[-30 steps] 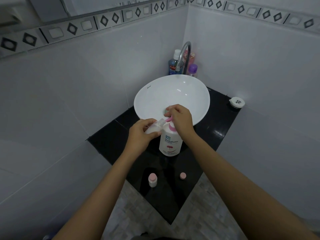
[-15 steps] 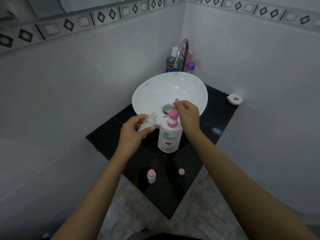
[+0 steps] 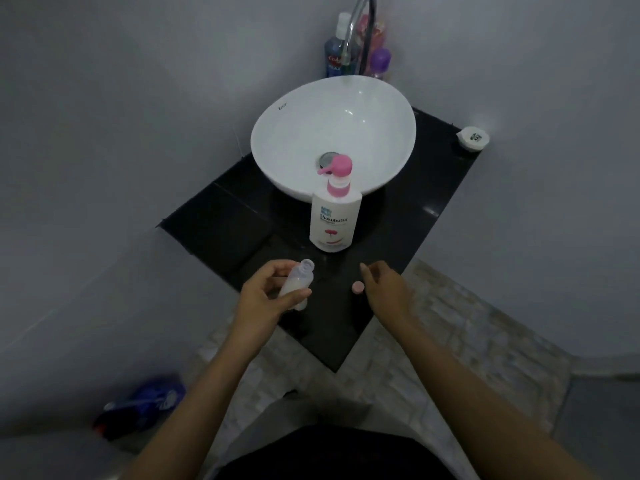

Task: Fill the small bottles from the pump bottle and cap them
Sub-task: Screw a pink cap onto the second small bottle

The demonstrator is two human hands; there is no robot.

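Head view.

Left hand (image 3: 263, 299), lower centre of the frame: fingers and thumb clamped round small bottle (image 3: 296, 283). Bottle clear, uncapped, mouth tilted toward the top of the frame, whitish fill visible in the lower part. Held above the near corner of the black table (image 3: 221, 220).

Right hand (image 3: 384, 289), just right of centre: empty, fingers spread apart, hovering over the table edge. Pink cap (image 3: 357, 287) lying on the table just beside the right fingertips; contact between the two cannot be determined.

Pump bottle (image 3: 335, 216), centre of the frame: white body, pink pump head, upright on the table, directly in front of the white basin (image 3: 287, 133). Nozzle pointing to the left of the frame. Well apart from both hands.

Basin: round, resting on the table, metal drain visible behind the pump head. Tap (image 3: 360, 22) arching over the rim at the top centre.

Toiletry bottles (image 3: 346, 50) grouped behind the tap, top centre, blurred. Small round white container (image 3: 472, 138) at the right corner of the table, upper right.

Blue object (image 3: 145, 407) on the floor, lower left, too blurred to identify.
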